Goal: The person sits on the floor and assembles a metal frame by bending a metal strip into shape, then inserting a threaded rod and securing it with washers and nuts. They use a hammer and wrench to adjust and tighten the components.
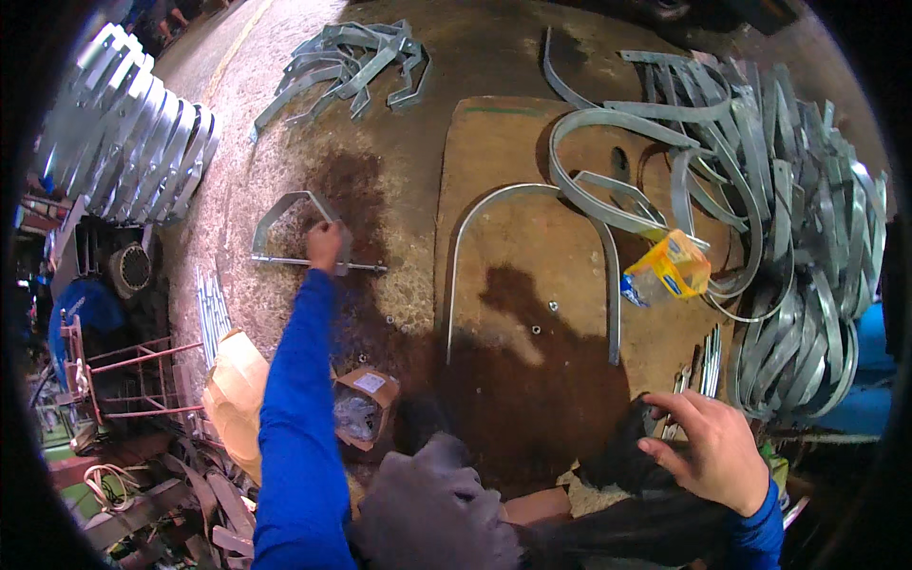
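Note:
My left hand point(325, 245), its arm stretched forward, is closed on the right side of a bent metal bracket point(274, 217). A threaded rod point(366, 267) runs across the bracket's lower ends, below the fingers. My right hand point(717, 454) hangs at the lower right, thumb and fingers apart and nothing between them. Nearest to it are several metal rods point(712, 359) lying at the board's edge. A thin U-shaped metal strap point(462, 261) lies on the brown board point(518, 418), with two small nuts, one of them a nut point(554, 306), inside its curve.
Curved metal straps point(760, 190) pile up at the right, beside a yellow plastic bag point(673, 268). Bent brackets point(356, 62) lie at the far side; more brackets point(123, 128) are stacked far left. An opened cardboard box point(376, 388) sits near my left arm, beside brown paper point(237, 389).

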Demonstrator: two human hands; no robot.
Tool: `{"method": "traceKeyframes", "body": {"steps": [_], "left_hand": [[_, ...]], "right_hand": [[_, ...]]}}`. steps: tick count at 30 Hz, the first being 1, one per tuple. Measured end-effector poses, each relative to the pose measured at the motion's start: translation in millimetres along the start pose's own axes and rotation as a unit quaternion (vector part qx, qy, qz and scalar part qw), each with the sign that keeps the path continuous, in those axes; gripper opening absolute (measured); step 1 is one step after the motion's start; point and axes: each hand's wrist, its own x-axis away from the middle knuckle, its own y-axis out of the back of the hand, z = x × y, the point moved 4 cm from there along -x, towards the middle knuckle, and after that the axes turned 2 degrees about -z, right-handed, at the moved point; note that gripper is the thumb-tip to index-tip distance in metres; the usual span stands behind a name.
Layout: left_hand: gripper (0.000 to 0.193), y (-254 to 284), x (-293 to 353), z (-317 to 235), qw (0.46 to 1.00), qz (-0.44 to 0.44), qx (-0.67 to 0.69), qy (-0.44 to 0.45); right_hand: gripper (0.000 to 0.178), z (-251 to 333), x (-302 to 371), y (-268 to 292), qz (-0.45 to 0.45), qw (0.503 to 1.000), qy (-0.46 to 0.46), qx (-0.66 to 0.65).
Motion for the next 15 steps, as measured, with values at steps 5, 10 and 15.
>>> {"method": "traceKeyframes", "body": {"steps": [5, 10, 15], "left_hand": [[0.033, 175, -9, -8, 0.982, -0.024, 0.183, 0.047], [0.021, 250, 72, -136, 0.858, 0.11, 0.495, 0.079], [0.021, 246, 173, -265, 0.791, 0.275, 0.544, 0.043]], "right_hand": [[0.036, 1, 21, -6, -0.044, 0.995, 0.069, -0.05], [0.025, -8, 28, 1, -0.06, 0.978, 0.087, -0.177], [0.043, 14, -5, 22, -0.153, 0.959, 0.168, -0.169]]}}
